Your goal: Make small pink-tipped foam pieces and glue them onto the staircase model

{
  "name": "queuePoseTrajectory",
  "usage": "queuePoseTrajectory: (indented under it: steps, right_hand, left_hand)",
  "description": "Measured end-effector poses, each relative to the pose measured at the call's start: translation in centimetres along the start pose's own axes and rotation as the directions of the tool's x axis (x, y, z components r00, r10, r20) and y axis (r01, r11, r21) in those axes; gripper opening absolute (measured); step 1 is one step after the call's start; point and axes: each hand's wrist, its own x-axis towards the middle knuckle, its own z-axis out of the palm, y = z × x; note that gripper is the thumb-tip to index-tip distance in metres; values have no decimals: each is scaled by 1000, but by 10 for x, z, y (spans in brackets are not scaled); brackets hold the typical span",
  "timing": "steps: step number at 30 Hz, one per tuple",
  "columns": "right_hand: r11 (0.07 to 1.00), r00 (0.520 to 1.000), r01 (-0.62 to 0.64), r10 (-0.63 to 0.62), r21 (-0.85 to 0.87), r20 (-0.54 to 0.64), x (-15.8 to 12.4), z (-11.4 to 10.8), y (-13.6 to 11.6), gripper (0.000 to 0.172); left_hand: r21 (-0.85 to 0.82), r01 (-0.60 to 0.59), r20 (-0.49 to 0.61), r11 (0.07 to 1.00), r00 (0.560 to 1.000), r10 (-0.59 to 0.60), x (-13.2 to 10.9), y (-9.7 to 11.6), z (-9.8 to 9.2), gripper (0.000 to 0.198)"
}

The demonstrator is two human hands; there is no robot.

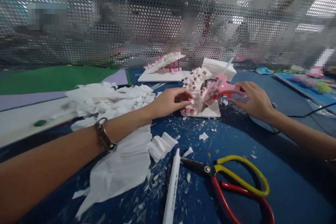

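My right hand [253, 99] grips a pink glue gun [223, 86] by its handle. A clear glue stick [229, 64] pokes out of its back, and its nozzle points down at a small white craft model [195, 82] dotted with dark red bits. At the left side of that model is my left hand [172, 100], thumb and fingers pinched near a tiny white scrap [192, 101]. The model stands on a white base [212, 111], with reddish pieces along its lower front.
White paper [123, 164] lies crumpled on the left. Scissors [210, 169] and a white marker [172, 185] rest in front, among paper scraps. Behind stands another white model [162, 71] on red posts, before a perforated metal screen [157, 24]. A black cable [304, 115] runs right.
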Motion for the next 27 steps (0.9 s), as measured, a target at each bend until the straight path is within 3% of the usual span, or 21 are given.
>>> queuePoseTrajectory:
  steps: [5, 27]
  right_hand:
    - [1000, 1000, -2, 2, 4, 3, -2, 0, -2, 46]
    - [997, 1000, 18, -18, -76, -2, -2, -2, -9, 41]
  left_hand:
    - [64, -16, 17, 998, 1000, 15, 4, -3, -1, 24]
    - [44, -28, -14, 999, 1000, 28, 12, -12, 3, 27]
